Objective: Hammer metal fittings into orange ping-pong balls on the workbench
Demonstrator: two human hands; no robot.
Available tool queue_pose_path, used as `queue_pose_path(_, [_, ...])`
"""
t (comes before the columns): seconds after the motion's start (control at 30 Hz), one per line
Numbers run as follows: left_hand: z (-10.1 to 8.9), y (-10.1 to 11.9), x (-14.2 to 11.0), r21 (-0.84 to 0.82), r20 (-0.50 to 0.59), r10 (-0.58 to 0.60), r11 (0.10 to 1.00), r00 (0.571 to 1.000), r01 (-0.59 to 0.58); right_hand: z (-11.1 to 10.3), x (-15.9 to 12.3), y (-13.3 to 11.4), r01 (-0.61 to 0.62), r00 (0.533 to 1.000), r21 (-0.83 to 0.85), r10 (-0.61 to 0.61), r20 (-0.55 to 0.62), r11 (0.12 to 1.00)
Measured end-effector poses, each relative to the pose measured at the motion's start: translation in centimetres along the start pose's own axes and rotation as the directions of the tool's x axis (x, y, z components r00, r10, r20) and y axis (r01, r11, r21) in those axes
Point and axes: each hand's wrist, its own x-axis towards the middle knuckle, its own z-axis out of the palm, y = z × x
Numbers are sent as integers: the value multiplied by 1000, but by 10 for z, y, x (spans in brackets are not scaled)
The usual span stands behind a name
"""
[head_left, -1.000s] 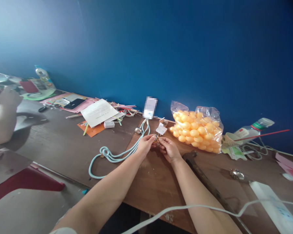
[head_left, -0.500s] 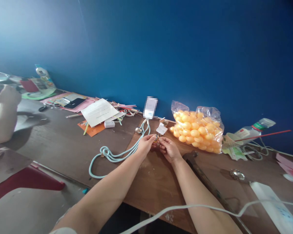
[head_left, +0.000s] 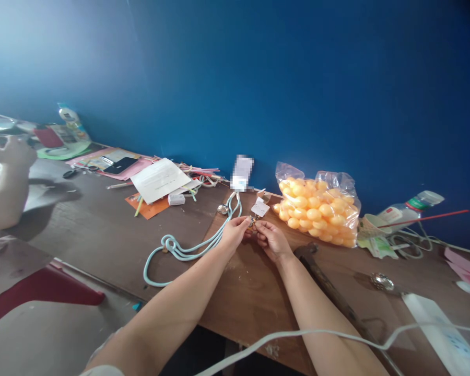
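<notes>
Now both bare hands meet over the wooden board (head_left: 243, 292), fingertips almost together on a small shiny piece (head_left: 253, 222). The left hand (head_left: 234, 233) pinches it from one side, the right hand (head_left: 273, 240) from the other, thumbs and forefingers closed; the fingers hide much of it, so its exact shape I cannot tell. Just beyond the fingertips lies a white tag (head_left: 260, 207), and next to the pale blue cord (head_left: 188, 253) sits a silvery ornament (head_left: 222, 209). The cord loops away over the dark tabletop (head_left: 102, 230), past the left forearm. On the right hand's far side, a clear bag (head_left: 317, 214) bulges with orange balls (head_left: 314, 214) by the blue wall (head_left: 235, 78). A long dark tool (head_left: 329, 284) lies beside the right forearm, a second silvery ornament (head_left: 383, 282) farther right, near a white power strip (head_left: 441, 331). And a white cable (head_left: 274, 337) runs across the foreground, while over at the far left another person's hand (head_left: 14, 151) is raised above the tabletop.
</notes>
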Motion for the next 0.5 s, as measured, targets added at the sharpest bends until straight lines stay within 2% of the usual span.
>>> queue_pose_path(0.3, [-2, -5, 5, 19, 2, 25, 1000, 1000, -25, -2, 4, 3, -7, 1000, -1, 7, -1, 1000])
queue_pose_path(0.5, [-1, -4, 4, 27, -25, 1, 1000, 1000, -1, -3, 4, 4, -12, 1000, 11, 12, 12, 1000])
